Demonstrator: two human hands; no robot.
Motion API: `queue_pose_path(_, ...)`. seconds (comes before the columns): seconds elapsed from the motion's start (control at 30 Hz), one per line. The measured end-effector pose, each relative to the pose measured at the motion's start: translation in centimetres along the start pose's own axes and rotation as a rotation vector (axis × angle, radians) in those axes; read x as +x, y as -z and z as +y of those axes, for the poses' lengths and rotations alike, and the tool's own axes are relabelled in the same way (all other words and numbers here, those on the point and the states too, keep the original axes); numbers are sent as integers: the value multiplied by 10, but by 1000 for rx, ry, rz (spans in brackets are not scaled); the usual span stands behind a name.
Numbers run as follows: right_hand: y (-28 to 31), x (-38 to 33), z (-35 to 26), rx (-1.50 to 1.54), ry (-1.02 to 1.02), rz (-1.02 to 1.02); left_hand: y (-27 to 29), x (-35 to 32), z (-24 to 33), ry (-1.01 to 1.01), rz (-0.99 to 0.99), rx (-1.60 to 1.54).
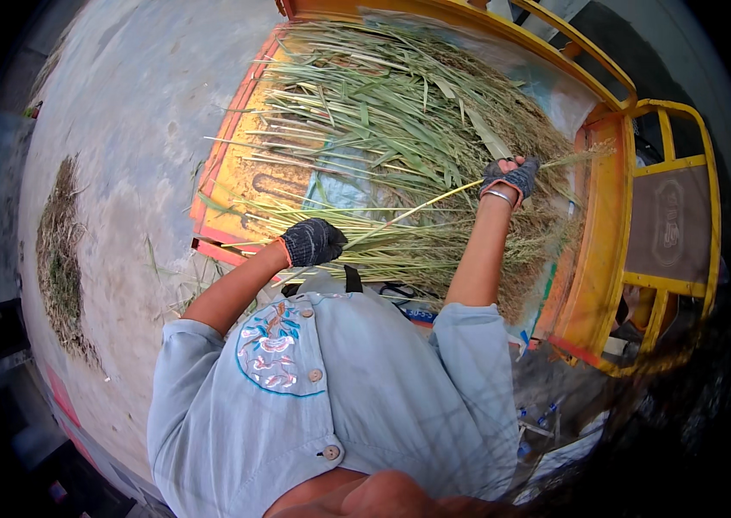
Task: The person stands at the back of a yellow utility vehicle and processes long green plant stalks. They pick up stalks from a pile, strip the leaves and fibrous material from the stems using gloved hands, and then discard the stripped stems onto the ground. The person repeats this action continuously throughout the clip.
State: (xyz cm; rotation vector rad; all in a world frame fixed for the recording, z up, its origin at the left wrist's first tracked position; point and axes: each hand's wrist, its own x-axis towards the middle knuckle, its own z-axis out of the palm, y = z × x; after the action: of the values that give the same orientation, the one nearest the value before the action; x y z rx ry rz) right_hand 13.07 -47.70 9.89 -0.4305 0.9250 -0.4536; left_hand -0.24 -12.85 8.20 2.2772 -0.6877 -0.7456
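Note:
One long pale-green grass stalk [422, 208] stretches slantwise between my hands. My left hand [314, 242], in a dark knitted glove with an orange cuff, is closed at its lower end. My right hand [510, 180], gloved alike with bare fingertips showing, grips it near the top, and its feathery seed head [588, 155] sticks out past the fist. Below both hands, many cut stalks [365, 112] lie heaped on an orange-yellow cart bed [236, 164]. Their cut ends point left and the bushy seed heads [504, 95] right. My fingers hide the exact grip points.
Yellow metal rails and a seat-like frame [672, 216] rise at the cart's right end. A blue sheet [340, 177] shows beneath the stalks. On the concrete floor [132, 129] at left lies a strip of dry plant debris [62, 259]. Small blue-capped items [542, 414] lie lower right.

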Motion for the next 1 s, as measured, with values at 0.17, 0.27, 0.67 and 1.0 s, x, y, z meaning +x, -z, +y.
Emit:
queue_pose_path(0.17, -3, -3, -1, -90, 44, 24, 4, 11, -1, 1, 5, 166)
queue_pose_path(0.27, -2, 0, -4, -94, 55, 3, 7, 21, 4, 47, -87, 349)
queue_pose_path(0.67, 21, 37, -26, -3, 101, -36, -6, -4, -11, -77, 51, 256)
queue_pose_path(1.0, 32, 45, -18, 28, 112, 164, -31, -4, -7, 234, 63, 628)
